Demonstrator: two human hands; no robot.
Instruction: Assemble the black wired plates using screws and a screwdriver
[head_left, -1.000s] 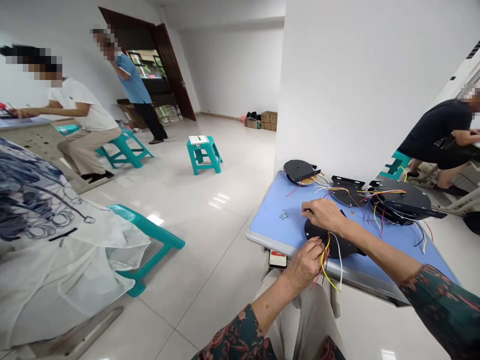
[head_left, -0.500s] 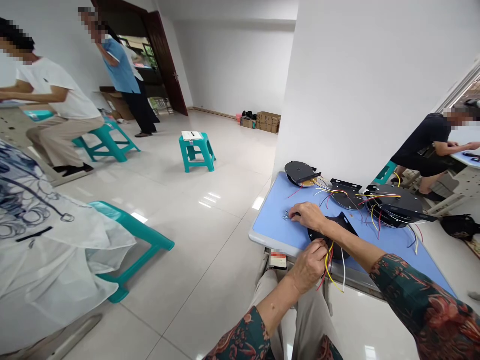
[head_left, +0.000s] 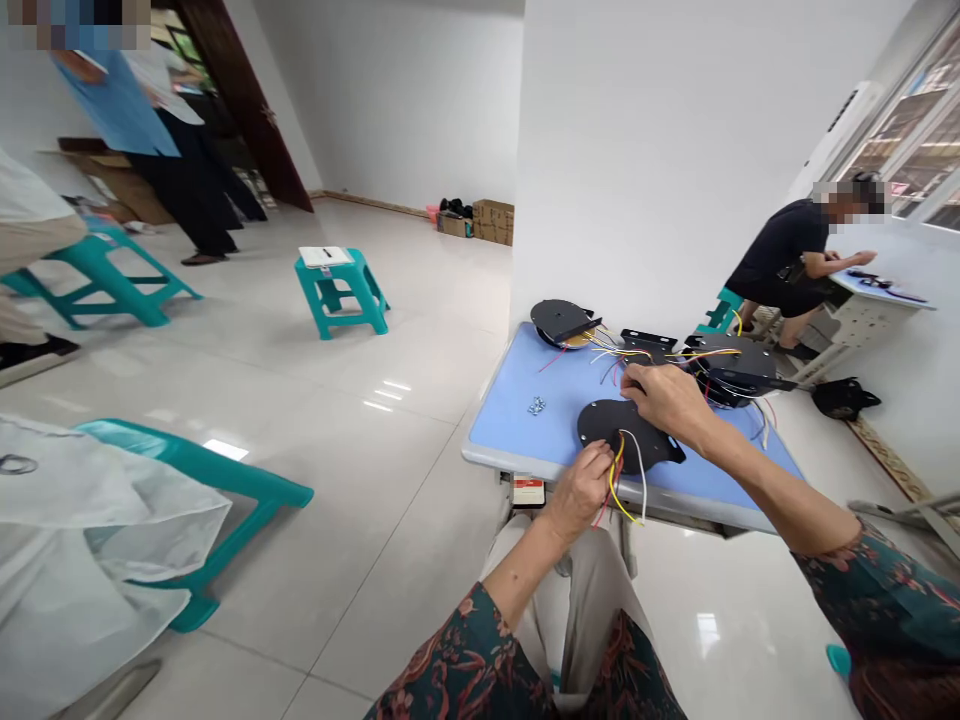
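Note:
A black round plate [head_left: 609,424] with coloured wires [head_left: 624,488] lies at the near edge of the blue table [head_left: 525,440]. My left hand [head_left: 581,490] is closed on the red, yellow and white wires where they hang over the table's edge. My right hand [head_left: 664,395] hovers just behind the plate with its fingers curled together; what they pinch, if anything, is too small to make out. A small pile of screws [head_left: 535,405] lies left of the plate.
More black plates with wires [head_left: 731,365] and a black disc [head_left: 561,320] crowd the table's far side against a white pillar. Teal stools [head_left: 341,290] stand on the tiled floor at left. A person in black [head_left: 787,255] sits at another table at right; other people are at far left.
My right hand has drawn back from the screw pile to the right, behind the black plate. The left hand keeps its hold on the wires. The view has swung right.

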